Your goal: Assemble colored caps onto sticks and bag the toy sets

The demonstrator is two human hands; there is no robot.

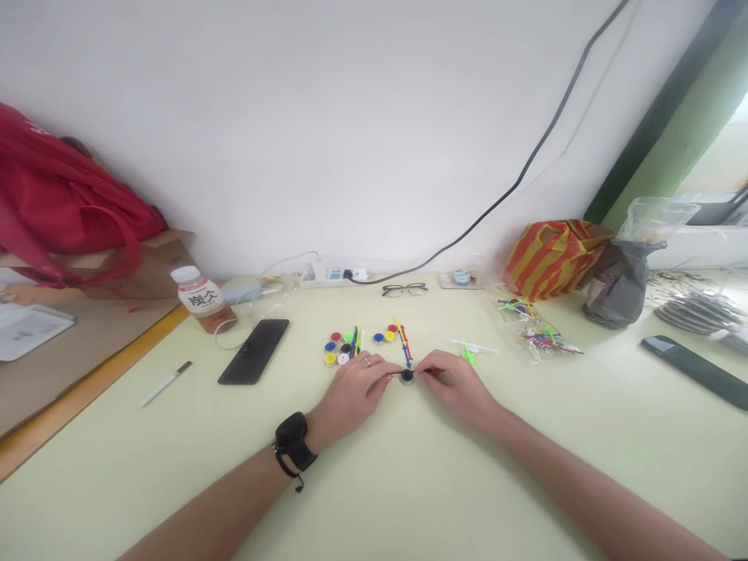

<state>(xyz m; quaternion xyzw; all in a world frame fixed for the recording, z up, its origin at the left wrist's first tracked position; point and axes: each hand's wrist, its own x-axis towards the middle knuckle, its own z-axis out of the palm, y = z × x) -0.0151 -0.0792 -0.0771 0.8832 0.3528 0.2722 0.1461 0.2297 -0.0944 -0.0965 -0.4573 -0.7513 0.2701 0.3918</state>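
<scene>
A small black round cap on a clear base sits on the table between my hands. Across its top runs a thin black arrow, like the coloured plastic ones nearby. My left hand pinches its left end between thumb and fingers. At the other end, my right hand is closed in a pinch, partly hiding the tip. Just beyond lie blue, red and yellow arrows. Behind my left hand are several coloured round caps and more arrows. Green and white arrows lie past my right hand.
To the left are a black phone, a pen and a bottle. Glasses and a power strip lie by the wall. Rightward are plastic bags of coloured parts, a striped bag and a dark phone.
</scene>
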